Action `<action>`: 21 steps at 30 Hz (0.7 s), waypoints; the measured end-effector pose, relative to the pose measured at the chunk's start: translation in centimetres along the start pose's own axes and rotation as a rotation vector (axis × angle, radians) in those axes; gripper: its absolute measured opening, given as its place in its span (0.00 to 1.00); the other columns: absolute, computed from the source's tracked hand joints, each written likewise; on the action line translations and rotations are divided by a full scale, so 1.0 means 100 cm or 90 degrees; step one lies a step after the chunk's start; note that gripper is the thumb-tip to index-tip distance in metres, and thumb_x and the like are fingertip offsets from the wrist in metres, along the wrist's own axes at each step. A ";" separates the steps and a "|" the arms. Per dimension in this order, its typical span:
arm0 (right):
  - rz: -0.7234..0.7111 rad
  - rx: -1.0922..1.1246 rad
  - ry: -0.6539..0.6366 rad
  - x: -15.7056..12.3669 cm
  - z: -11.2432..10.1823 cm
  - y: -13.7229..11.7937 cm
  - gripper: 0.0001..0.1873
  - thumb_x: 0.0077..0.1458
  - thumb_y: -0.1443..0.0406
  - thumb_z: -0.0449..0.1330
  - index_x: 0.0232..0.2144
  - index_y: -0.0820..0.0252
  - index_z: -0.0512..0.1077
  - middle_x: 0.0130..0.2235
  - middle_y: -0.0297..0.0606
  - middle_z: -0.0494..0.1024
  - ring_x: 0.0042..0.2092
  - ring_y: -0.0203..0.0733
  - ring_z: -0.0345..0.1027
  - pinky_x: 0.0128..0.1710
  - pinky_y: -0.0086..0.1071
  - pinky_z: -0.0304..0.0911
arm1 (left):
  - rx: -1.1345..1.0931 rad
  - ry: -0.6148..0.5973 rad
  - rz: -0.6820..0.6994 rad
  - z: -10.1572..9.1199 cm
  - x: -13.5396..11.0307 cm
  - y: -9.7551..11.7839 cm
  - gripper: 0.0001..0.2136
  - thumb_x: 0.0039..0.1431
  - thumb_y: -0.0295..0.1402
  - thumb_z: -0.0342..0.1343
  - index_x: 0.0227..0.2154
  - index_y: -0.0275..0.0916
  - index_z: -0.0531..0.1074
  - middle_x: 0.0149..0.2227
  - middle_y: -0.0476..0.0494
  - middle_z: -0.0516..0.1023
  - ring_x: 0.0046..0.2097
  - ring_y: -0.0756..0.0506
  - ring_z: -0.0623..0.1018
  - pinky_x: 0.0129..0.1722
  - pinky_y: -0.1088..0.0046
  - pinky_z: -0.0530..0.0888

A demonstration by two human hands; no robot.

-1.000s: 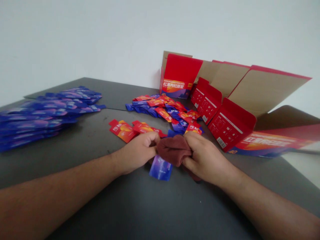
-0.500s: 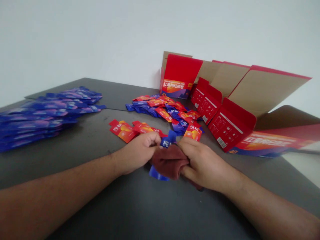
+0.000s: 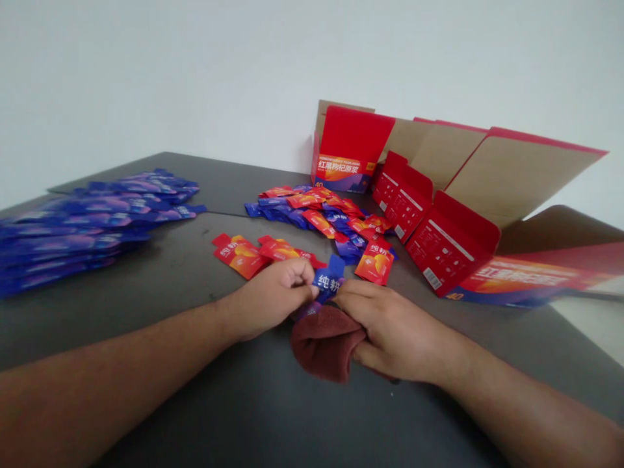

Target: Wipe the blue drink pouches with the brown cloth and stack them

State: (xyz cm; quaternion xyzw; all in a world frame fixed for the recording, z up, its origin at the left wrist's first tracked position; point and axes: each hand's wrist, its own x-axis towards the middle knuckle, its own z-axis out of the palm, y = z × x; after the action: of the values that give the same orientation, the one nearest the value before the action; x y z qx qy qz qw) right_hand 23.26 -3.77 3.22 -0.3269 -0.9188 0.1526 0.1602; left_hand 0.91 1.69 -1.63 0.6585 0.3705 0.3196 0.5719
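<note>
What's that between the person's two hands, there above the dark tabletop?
The head view shows a blue foil sachet between the left hand and the right hand, with a dark red cloth just below it.

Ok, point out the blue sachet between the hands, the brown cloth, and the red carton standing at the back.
Blue sachet (image 3: 327, 283): head view, on its white-lettered front.
Brown cloth (image 3: 324, 344): head view, on its folded middle.
Red carton (image 3: 357, 134): head view, on its red inner panel.

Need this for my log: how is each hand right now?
Left hand: closed, pinching a blue sachet.
Right hand: closed on a brown cloth.
</note>
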 end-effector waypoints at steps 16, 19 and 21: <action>0.000 0.004 -0.015 0.000 -0.002 -0.003 0.13 0.51 0.75 0.60 0.38 0.57 0.68 0.40 0.35 0.73 0.41 0.40 0.67 0.39 0.32 0.62 | 0.012 0.005 0.011 -0.001 0.000 0.000 0.09 0.59 0.35 0.61 0.29 0.39 0.66 0.26 0.53 0.69 0.27 0.52 0.66 0.26 0.76 0.62; 0.037 -0.019 0.024 0.001 -0.001 -0.002 0.13 0.51 0.76 0.60 0.37 0.57 0.68 0.41 0.36 0.74 0.42 0.41 0.68 0.40 0.32 0.63 | 0.002 0.005 -0.003 0.000 0.000 -0.001 0.09 0.58 0.36 0.62 0.30 0.39 0.67 0.27 0.53 0.71 0.27 0.51 0.68 0.26 0.76 0.62; 0.109 -0.048 0.111 0.001 -0.003 0.004 0.11 0.51 0.75 0.60 0.34 0.57 0.66 0.37 0.35 0.72 0.40 0.41 0.67 0.38 0.33 0.62 | -0.015 0.001 -0.024 0.000 0.000 -0.001 0.10 0.58 0.36 0.63 0.32 0.39 0.68 0.28 0.52 0.72 0.28 0.51 0.69 0.27 0.75 0.63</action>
State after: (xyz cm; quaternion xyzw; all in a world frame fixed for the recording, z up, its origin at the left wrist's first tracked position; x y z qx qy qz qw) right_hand 23.48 -3.38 3.33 -0.4218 -0.8752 0.1019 0.2138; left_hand 0.93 1.66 -1.73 0.6442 0.3794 0.3142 0.5851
